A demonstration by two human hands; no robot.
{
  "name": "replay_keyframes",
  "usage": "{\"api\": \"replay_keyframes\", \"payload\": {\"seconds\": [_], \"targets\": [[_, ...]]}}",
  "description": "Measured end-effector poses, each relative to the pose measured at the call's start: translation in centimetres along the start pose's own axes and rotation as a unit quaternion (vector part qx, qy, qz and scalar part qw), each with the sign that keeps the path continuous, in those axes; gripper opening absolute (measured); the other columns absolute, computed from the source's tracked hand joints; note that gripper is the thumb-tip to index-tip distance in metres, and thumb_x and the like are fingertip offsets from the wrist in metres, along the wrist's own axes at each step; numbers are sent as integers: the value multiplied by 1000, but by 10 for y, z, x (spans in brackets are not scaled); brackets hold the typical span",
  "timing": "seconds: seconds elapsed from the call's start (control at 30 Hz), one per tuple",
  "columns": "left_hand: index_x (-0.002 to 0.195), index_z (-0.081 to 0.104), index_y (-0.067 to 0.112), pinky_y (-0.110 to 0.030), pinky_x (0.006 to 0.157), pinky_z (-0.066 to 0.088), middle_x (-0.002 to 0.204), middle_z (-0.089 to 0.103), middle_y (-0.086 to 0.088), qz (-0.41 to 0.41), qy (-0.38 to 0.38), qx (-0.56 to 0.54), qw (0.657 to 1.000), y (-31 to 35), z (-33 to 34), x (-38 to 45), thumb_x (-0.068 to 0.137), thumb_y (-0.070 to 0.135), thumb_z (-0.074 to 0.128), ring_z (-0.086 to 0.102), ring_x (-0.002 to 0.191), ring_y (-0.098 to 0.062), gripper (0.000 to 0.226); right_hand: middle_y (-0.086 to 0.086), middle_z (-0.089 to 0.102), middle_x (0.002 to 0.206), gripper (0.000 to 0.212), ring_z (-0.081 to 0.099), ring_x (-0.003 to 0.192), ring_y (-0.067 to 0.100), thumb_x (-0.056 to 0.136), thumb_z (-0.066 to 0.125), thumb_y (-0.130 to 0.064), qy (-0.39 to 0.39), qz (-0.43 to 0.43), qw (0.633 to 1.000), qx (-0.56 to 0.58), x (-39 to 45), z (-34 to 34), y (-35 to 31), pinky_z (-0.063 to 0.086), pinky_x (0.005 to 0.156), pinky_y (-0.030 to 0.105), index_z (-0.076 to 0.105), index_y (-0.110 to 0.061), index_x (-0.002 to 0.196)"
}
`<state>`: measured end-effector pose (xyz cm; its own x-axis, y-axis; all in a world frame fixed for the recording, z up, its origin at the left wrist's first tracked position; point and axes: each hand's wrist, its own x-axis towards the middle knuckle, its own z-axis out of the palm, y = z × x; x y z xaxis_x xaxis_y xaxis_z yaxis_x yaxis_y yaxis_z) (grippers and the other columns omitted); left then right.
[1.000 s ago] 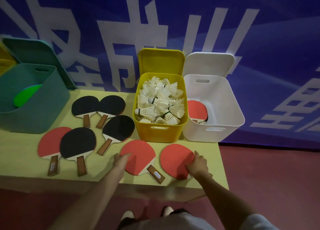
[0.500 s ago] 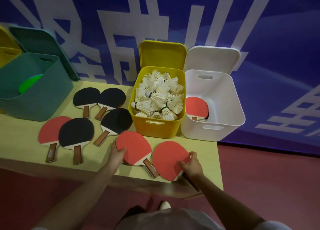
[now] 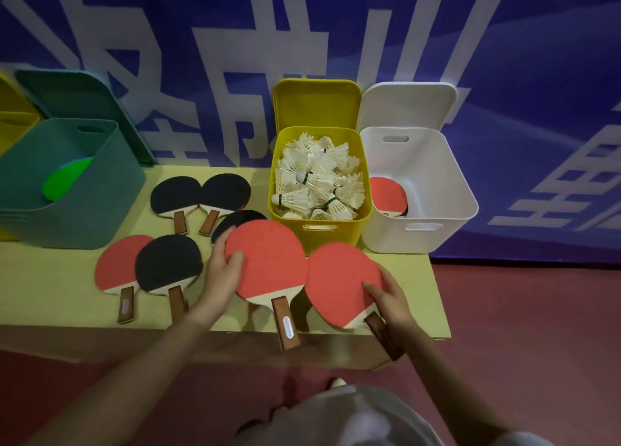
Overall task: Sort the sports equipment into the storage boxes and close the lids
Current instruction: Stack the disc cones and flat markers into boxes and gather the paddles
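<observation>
My left hand [image 3: 221, 271] grips the left edge of a red paddle [image 3: 268, 264], raised above the table. My right hand [image 3: 389, 298] grips the right edge of a second red paddle [image 3: 336, 284], also lifted. The white box [image 3: 447, 183] stands open at the right with one red paddle [image 3: 386, 193] inside. The yellow box [image 3: 319, 234] beside it is full of white shuttlecocks [image 3: 316, 183]. Several more paddles lie on the table: black ones [image 3: 174, 195], [image 3: 225, 192], [image 3: 168, 264], [image 3: 240, 220] and a red one [image 3: 116, 267].
The green box [image 3: 90, 190] at the left holds a green paddle [image 3: 64, 178]; its lid [image 3: 84, 103] leans behind it. Yellow lid [image 3: 316, 103] and white lid [image 3: 408, 104] stand upright against the blue banner. Another yellow box [image 3: 13, 116] is at the far left. The table's front edge [image 3: 100, 338] is near.
Both hands closed on the two red paddles and lifted them off the table; the left paddle now hangs over a black paddle. The camera moved closer.
</observation>
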<state>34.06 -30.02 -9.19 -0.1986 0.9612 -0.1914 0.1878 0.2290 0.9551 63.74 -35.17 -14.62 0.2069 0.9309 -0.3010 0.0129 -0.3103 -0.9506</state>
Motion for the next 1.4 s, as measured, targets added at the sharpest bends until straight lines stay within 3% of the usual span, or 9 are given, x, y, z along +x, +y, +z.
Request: {"api": "replay_keyframes", "payload": {"seconds": [0.1, 0.23, 0.37, 0.47, 0.8, 1.0, 1.13, 1.23, 1.4], "targets": [[136, 38, 44, -38, 82, 52, 125, 49, 8, 40, 2, -45, 998, 39, -2, 12, 98, 24, 45, 54, 106, -15, 44, -8, 60, 122, 41, 59, 109, 8, 93, 59, -15, 13, -62, 997, 50, -8, 4, -37, 52, 78, 20, 51, -27, 132], [136, 40, 40, -35, 84, 51, 126, 51, 10, 80, -21, -120, 989, 84, 13, 29, 96, 34, 54, 56, 108, -11, 43, -4, 57, 132, 47, 57, 118, 14, 92, 61, -18, 67, -111, 987, 94, 2, 1, -78, 49, 96, 34, 50, -29, 136], [140, 37, 36, -30, 78, 51, 127, 51, 8, 70, -16, -172, 982, 108, 39, 44, 97, 32, 51, 56, 107, -11, 45, -6, 47, 139, 55, 52, 118, 5, 94, 58, -16, 135, -152, 976, 78, 20, -10, -115, 47, 91, 18, 39, -26, 145], [140, 38, 36, -32, 80, 52, 130, 52, 4, 49, -10, -184, 982, 109, 54, 57, 97, 33, 51, 57, 109, -14, 44, -2, 39, 147, 58, 41, 128, 8, 95, 57, -16, 192, -167, 966, 48, 44, -28, -131, 36, 107, 28, 33, -20, 148], [137, 42, 35, -34, 80, 51, 130, 52, 4, -4, 21, -186, 982, 110, 95, 95, 98, 31, 50, 56, 111, -18, 40, 8, 47, 141, 54, 48, 125, 28, 96, 53, -18, 214, -68, 974, -33, 170, -76, -157, 40, 100, 37, 34, -16, 146], [136, 42, 34, -32, 78, 50, 130, 54, 1, -31, 59, -190, 980, 109, 111, 111, 99, 31, 48, 57, 110, -18, 38, 17, 60, 114, 43, 59, 88, 31, 89, 42, -4, 171, 67, 978, -94, 257, -82, -124, 49, 74, 37, 43, -11, 131], [129, 46, 37, -31, 77, 50, 123, 57, 5, -36, 72, -201, 976, 109, 119, 114, 99, 29, 48, 58, 109, -17, 31, 21, 60, 115, 41, 56, 89, 31, 86, 45, -3, 179, 104, 977, -56, 294, -70, -89, 45, 75, 35, 48, -4, 127], [136, 43, 34, -36, 84, 53, 126, 57, 5, -37, 65, -203, 976, 107, 124, 112, 100, 30, 47, 58, 111, -16, 37, 17, 60, 114, 44, 60, 94, 35, 87, 45, -7, 186, 137, 971, -54, 304, -62, -76, 50, 78, 38, 45, -7, 131], [140, 41, 31, -34, 83, 53, 128, 56, 2, -35, 70, -204, 976, 106, 133, 115, 100, 27, 47, 59, 110, -16, 41, 17, 56, 112, 48, 58, 92, 36, 90, 43, -17, 146, 179, 958, -169, 306, -66, -56, 53, 74, 43, 32, -16, 137]]}}
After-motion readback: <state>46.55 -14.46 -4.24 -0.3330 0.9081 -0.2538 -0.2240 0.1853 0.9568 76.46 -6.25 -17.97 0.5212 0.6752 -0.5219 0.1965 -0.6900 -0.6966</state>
